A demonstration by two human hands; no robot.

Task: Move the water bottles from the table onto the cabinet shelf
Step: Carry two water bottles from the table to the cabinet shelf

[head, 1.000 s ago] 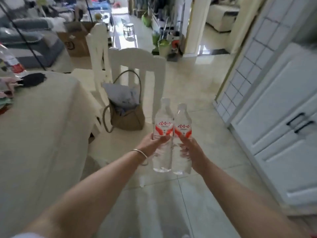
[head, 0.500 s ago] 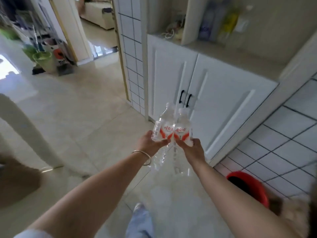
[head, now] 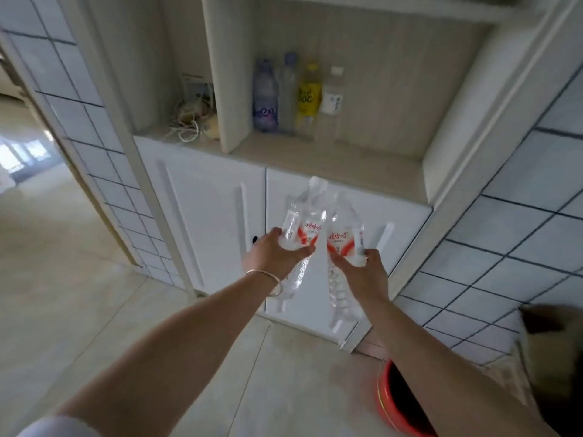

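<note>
the white cabinet [head: 202, 216] stands closed below, its open shelf [head: 331, 159] above split by an upright panel. in the right compartment four bottles [head: 293, 96] stand in a row at the back left corner: purple, clear, yellow, white-capped. the left compartment holds a tangle of cords [head: 189, 121]. a red bucket [head: 397, 405] sits on the floor at the cabinet's lower right corner. in front of the doors, below the shelf edge, the left hand [head: 274, 257] grasps one water bottle [head: 303, 225] and the right hand [head: 362, 272] grasps a second water bottle [head: 344, 238], both tilted, necks nearly touching.
</note>
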